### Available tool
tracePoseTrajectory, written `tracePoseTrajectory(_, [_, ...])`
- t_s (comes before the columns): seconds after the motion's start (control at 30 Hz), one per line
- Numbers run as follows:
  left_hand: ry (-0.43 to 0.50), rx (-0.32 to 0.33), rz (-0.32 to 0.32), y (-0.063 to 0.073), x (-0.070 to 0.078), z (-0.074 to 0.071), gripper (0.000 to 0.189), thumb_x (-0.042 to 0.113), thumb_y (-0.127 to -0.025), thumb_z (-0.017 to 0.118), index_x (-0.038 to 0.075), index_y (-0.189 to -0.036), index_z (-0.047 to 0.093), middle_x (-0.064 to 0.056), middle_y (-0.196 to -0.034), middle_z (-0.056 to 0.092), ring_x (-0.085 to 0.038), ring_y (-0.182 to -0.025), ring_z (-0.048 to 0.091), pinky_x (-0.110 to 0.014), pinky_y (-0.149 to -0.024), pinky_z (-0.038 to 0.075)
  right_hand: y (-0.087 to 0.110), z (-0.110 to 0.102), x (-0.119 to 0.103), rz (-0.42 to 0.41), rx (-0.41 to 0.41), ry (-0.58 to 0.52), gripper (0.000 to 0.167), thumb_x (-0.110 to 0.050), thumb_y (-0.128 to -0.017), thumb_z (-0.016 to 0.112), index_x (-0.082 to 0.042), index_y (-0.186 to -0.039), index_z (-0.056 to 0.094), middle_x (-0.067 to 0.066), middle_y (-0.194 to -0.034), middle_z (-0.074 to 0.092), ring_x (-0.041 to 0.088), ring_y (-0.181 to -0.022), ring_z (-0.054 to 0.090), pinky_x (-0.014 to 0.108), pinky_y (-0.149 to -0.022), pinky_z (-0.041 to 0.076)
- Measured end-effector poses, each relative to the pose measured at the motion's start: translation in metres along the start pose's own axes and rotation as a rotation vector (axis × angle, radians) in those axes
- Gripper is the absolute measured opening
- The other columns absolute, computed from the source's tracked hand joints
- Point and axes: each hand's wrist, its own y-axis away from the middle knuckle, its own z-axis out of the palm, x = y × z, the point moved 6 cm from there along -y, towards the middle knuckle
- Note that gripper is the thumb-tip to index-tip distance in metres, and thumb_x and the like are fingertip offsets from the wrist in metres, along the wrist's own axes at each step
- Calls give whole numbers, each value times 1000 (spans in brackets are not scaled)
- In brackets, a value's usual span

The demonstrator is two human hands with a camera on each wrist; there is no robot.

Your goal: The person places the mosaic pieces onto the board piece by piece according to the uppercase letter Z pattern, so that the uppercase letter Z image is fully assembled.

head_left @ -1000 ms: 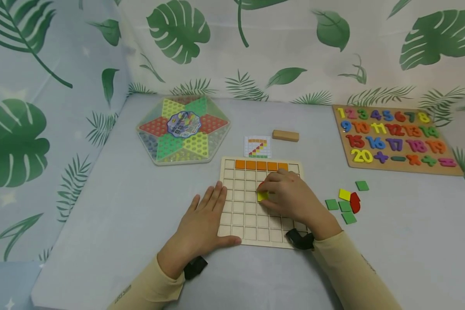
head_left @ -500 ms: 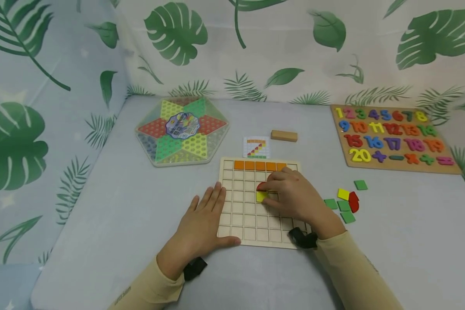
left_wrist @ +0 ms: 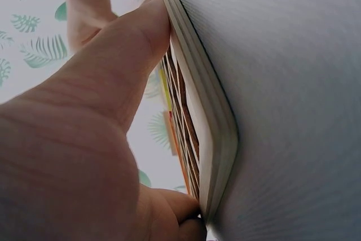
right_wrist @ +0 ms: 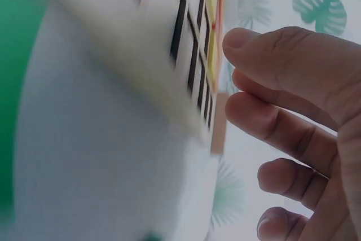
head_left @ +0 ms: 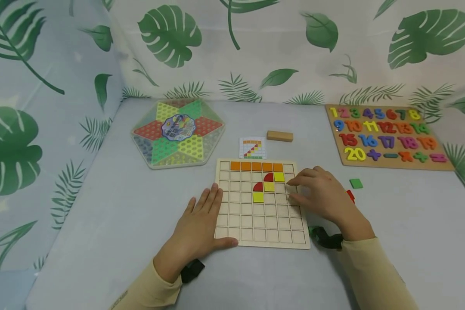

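Observation:
A pale wooden grid board (head_left: 252, 234) lies on the table. Along its top row sit several orange square tiles (head_left: 257, 166); below them, yellow squares (head_left: 258, 197) and red quarter-round tiles (head_left: 258, 187) step down to the left. My left hand (head_left: 197, 226) rests flat along the board's left edge, its thumb on the front edge, as the left wrist view also shows. Over the board's right edge hovers my right hand (head_left: 325, 198), thumb and fingers apart with nothing between them in the right wrist view. Partly hidden behind it are a red tile (head_left: 350, 196) and a green tile (head_left: 356, 184).
A small card (head_left: 252, 148) with a coloured pattern lies behind the board, near a wooden block (head_left: 280, 136). At the back left is a hexagonal star-patterned game board (head_left: 178, 159); a number puzzle board (head_left: 391, 135) lies at the back right.
My right hand has let go of the tiles and moved right, off the middle of the board, uncovering red and yellow tiles in the grid. My left hand has stayed in place.

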Motion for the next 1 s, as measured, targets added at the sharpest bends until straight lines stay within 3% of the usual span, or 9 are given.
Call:
tracePoseTrajectory(0.27, [2, -7, 1, 0, 1, 0, 125, 75, -83, 71, 6, -167, 10, -9, -177, 2, -32, -164, 9, -60, -130, 17, 19, -9, 29, 52, -4, 31, 25, -14, -86, 83, -11, -111, 81, 10, -113, 77, 32, -105, 64, 56, -91, 53])
tracePoseTrajectory(0.7, [0, -2, 1, 1, 2, -2, 125, 75, -82, 71, 5, -167, 11, -10, -177, 3, -33, -164, 10, -60, -130, 18, 65, -26, 86, 174, 37, 73, 29, -3, -83, 81, -6, -112, 79, 21, -118, 74, 40, -104, 61, 65, -90, 50])
tracePoseTrajectory(1.0, [0, -2, 0, 1, 3, -2, 125, 74, -82, 71, 5, -167, 12, -10, -177, 4, -33, -164, 10, -60, -130, 18, 79, -24, 107, 218, 14, 92, 36, -1, -82, 83, -5, -117, 76, 25, -120, 72, 44, -106, 60, 67, -89, 50])
